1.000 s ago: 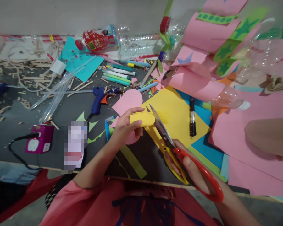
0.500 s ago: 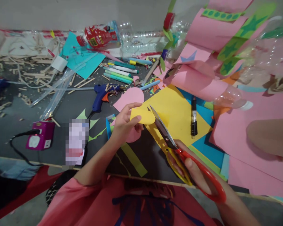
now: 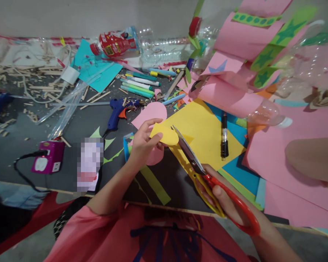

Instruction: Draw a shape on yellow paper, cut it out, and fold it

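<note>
Between the thumb and fingers of my left hand [image 3: 146,142] is a small piece of yellow paper [image 3: 168,134] with a rounded right end. My right hand [image 3: 218,193] grips scissors [image 3: 190,154] with one red and one yellow handle. Their blades point up and left, with the tips beside the rounded end of the paper; the blades look nearly closed. Behind the scissors lies a large yellow sheet [image 3: 205,127] with a black pen [image 3: 224,138] on it. A pink paper cutout [image 3: 153,111] shows above and below my left hand, partly covered by it.
A blue glue gun [image 3: 115,112] lies left of my hands. Nearer the edge are a phone [image 3: 90,163] and a purple power adapter [image 3: 47,156]. Markers [image 3: 140,83], a red-labelled bottle [image 3: 114,43] and wood scraps lie farther back. Pink-wrapped bottles [image 3: 229,91] and pink sheets [image 3: 295,163] fill the right.
The scissors' handles have come slightly closer together and their tips have shifted a little left. The yellow piece has tilted slightly in my left hand.
</note>
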Tool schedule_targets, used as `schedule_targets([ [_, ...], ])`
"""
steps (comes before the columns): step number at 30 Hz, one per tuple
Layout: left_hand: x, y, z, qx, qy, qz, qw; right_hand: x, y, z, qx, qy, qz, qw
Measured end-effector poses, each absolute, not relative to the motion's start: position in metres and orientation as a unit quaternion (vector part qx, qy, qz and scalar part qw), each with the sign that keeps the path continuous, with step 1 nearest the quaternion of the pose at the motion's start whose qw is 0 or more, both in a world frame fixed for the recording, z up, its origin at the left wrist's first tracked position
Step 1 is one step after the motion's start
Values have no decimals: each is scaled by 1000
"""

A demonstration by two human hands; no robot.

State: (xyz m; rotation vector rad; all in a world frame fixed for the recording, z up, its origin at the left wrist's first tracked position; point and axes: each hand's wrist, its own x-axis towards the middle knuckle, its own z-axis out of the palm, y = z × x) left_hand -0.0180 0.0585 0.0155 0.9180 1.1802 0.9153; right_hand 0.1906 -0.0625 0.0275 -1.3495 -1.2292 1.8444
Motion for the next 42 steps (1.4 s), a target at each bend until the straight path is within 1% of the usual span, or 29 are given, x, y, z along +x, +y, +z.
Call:
schedule_targets([
  [13,-20,61,10,419,531,406,614,193,-62,29,-502,-426,712,244],
  [19,-21,61,8,421,532,405,613,197,-64,24,-480,-454,710,244],
  [25,-21,62,7,417,525,418,613,195,-66,25,-497,-425,713,252],
  [28,-21,63,9,414,524,429,608,192,-63,22,-509,-379,716,290],
  [31,-20,63,9,400,524,438,611,191,-56,15,-523,-269,736,337],
  [35,-17,61,4,370,514,411,656,195,-48,7,-528,-159,760,345],
  [38,-12,58,-2,361,489,393,690,198,-46,5,-517,-138,767,355],
  [42,-9,56,-9,348,484,396,698,204,-45,6,-532,-147,750,365],
])
